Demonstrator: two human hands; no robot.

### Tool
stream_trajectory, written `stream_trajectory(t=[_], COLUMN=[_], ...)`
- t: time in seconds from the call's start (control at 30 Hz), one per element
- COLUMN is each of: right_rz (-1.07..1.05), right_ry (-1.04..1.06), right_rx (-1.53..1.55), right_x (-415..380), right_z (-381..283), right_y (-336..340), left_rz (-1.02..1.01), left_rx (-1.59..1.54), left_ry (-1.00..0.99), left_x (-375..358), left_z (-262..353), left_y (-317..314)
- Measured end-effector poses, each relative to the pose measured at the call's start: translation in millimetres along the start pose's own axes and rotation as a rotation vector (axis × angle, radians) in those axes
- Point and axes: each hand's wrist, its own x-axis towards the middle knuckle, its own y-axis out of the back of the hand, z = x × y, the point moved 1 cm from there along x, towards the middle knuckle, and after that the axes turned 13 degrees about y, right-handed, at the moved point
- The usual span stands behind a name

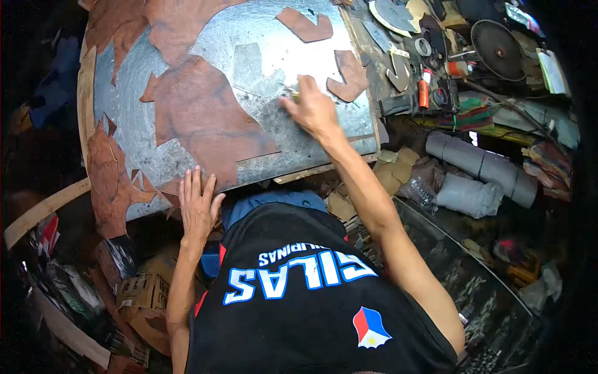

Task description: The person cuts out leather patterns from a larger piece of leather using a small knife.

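Note:
My left hand (pixel 198 202) lies flat, fingers stretched out, on the near edge of a large brown leather sheet (pixel 199 112). Over the metal-topped table (pixel 286 134), my right hand (pixel 313 111) is closed around something small; only a yellowish sliver shows between the fingers, and its kind is hidden. Just left of that hand lies a grey curved flat piece (pixel 248 65), like a pattern. Two cut brown leather pieces of similar curved shape rest beyond it, one (pixel 305 26) at the far side and another (pixel 349 78) to the right.
More leather scraps (pixel 109 177) hang over the table's left edge. At the right stand a small orange bottle (pixel 424 93), a tape roll (pixel 423 47) and a round dark fan-like disc (pixel 498 51). Grey rolls (pixel 479 163) and a cardboard box (pixel 143 299) sit lower down.

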Motion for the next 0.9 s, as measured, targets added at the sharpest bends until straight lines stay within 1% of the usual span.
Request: stream_trajectory(t=[0.03,0.07,0.17,0.23,0.3,0.33,0.37,0.4,0.43,0.47,0.5,0.53,0.57,0.6,0.63,0.67,0.77,0.83,0.9], right_rz=[0.017,-0.067,-0.104,-0.114,-0.091,-0.049,-0.051,0.067,0.175,0.109,0.013,-0.093,0.006,0.003,0.04,0.036,0.034,0.032,-0.028], right_ry=[0.031,-0.005,-0.011,-0.006,-0.072,-0.102,-0.095,-0.025,0.049,-0.091,-0.23,-0.335,-0.325,-0.358,-0.345,-0.321,-0.281,-0.272,-0.291], right_rx=[-0.077,-0.045,0.011,0.0,0.084,0.093,0.094,0.168,0.251,0.469,0.695,0.67,0.709,0.674,0.65,0.702,0.795,0.864,0.91], right_x=[21.5,31.6,41.5,44.2,47.2,48.8,51.3,52.9,50.8,49.0,50.6,48.8,41.7,41.9,38.8,34.5,28.7,28.0,28.3], right_z=[-10.6,-16.1,-24.2,-23.3,-13.0,-10.4,3.7,22.9,37.1,37.3,33.9,43.2,45.6,35.0,35.2,44.5,44.5,32.9,21.1], right_y=[-14.2,-14.8,-20.6,-22.0,-24.8,-22.0,-30.4,-43.7,-50.7,-35.4,-13.6,-2.8,5.2,23.3,29.9,30.7,28.9,29.1,18.8], left_rz=[0.008,0.013,0.008,-0.008,-0.027,-0.057,-0.085,-0.081,-0.095,-0.113,-0.083,-0.056,-0.034,0.029,0.063,0.072,0.092,0.106,0.104], left_rx=[0.036,0.021,0.012,-0.009,-0.032,-0.066,-0.1,-0.103,-0.117,-0.125,-0.173,-0.213,-0.211,-0.188,-0.18,-0.183,-0.182,-0.176,-0.183], left_ry=[0.0,0.016,-0.011,0.005,0.019,0.005,-0.009,0.0,-0.043,-0.059,-0.032,0.007,0.059,0.087,0.143,0.151,0.148,0.136,0.124], left_x=[2.0,2.8,0.2,2.5,4.9,6.2,9.3,12.3,14.9,11.3,10.9,12.3,10.5,6.3,3.7,-0.5,-6.6,-7.4,-6.9], left_z=[1.6,5.4,1.8,1.6,-0.6,-3.5,-4.9,-5.6,-5.4,-8.3,-3.6,4.1,5.5,-0.5,-2.7,-4.7,-5.9,-4.5,-5.2], left_y=[-1.8,2.3,2.4,5.1,9.0,11.5,11.7,10.6,4.5,2.8,6.8,11.5,16.6,11.7,11.9,9.6,2.0,-1.4,-2.3])
